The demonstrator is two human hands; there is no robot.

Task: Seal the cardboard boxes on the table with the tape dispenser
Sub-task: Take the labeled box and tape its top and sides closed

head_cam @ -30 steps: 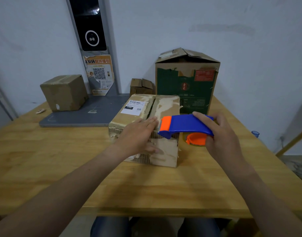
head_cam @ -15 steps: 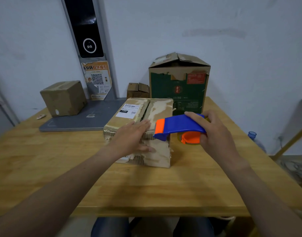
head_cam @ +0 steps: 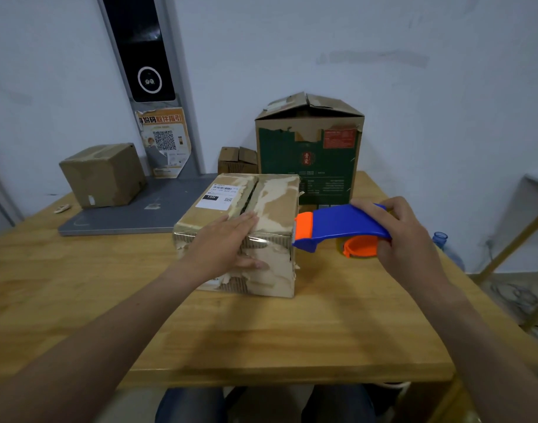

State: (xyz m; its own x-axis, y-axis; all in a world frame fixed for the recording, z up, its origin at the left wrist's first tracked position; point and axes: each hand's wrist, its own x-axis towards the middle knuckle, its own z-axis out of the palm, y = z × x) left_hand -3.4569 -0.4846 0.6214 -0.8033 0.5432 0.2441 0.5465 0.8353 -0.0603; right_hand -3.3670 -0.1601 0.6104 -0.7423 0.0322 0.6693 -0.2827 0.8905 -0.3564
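A worn brown cardboard box [head_cam: 270, 196] with a white shipping label lies in the middle of the wooden table [head_cam: 322, 325], its top flaps closed along a dark seam. My left hand [head_cam: 225, 245] presses flat over the box's near top edge, fingers spread, thumb on the front face. My right hand [head_cam: 405, 239] grips a blue and orange tape dispenser [head_cam: 337, 228]. The dispenser's orange nose touches the box's near right top corner. A strip of clear tape shows along that near edge.
A tall green box [head_cam: 310, 154] with loose flaps stands behind. A small brown box [head_cam: 104, 175] rests on a grey slab [head_cam: 133, 215] at the left, and a tiny open box [head_cam: 237, 160] sits at the back. A blue bottle [head_cam: 441, 241] stands beyond the table's right edge.
The dispenser has slid right, from over the box's top to its right corner. My left hand stays pressed on the box's near edge.
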